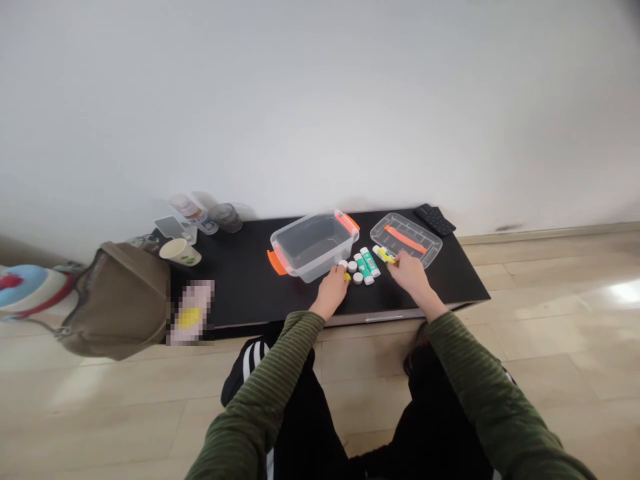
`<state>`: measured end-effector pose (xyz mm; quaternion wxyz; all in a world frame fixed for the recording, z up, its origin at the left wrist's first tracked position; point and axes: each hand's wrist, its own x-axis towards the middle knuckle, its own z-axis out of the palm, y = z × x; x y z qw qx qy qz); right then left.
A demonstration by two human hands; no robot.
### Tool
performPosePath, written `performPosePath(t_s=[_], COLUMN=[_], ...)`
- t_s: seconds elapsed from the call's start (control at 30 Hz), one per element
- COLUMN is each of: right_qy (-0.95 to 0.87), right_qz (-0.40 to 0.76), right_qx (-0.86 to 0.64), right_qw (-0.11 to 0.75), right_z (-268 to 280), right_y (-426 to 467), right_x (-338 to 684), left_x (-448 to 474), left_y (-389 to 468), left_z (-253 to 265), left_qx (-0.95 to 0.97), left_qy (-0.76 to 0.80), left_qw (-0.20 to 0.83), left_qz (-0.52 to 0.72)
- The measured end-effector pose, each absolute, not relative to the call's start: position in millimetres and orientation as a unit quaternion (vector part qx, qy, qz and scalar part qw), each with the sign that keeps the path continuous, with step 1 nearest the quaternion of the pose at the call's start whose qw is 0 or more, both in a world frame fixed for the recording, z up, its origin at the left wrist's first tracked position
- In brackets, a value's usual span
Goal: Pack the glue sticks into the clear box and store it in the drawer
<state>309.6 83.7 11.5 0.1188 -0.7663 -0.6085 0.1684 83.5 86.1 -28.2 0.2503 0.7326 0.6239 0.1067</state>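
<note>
Yellow plastic shows in both grips: the right hand (pixel 407 272) is closed around a yellow-capped glue stick (pixel 385 254) lying roughly crosswise at its fingertips, while the left hand (pixel 334 287) pinches a small yellow piece (pixel 347 275), though how tightly cannot be told. Between the hands, nearer the left, lie several green-and-white glue sticks (pixel 367 262) with long axes pointing away from the person, just in front of a clear bin (pixel 314 245) with orange latches, its lid (pixel 406 239) just beyond the right hand. All rest on a low black counter (pixel 240 287) against a white wall, above a pale wooden floor, with a paper cup (pixel 179 252) and brown bag (pixel 120 300) at the left.
</note>
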Motion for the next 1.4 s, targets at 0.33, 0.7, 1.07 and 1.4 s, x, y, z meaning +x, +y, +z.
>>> performPosePath(t_s=[0.33, 0.7, 1.07, 1.4], right_qy=[-0.537, -0.597, -0.642, -0.611], right_qz=[0.458, 0.393, 0.321, 0.377], right_qx=[-0.606, -0.592, -0.593, -0.6], right_qw=[0.367, 0.373, 0.364, 0.353], right_z=[13, 4, 19, 17], right_y=[52, 53, 47, 44], right_x=[297, 302, 297, 299], left_x=[87, 83, 84, 84], left_y=[95, 92, 90, 88], left_z=[-21, -12, -15, -15], left_qx=[0.27, 0.277, 0.328, 0.364], left_qy=[0.407, 0.354, 0.357, 0.351], left_qw=[0.758, 0.76, 0.746, 0.731], left_qz=[0.432, 0.47, 0.457, 0.459])
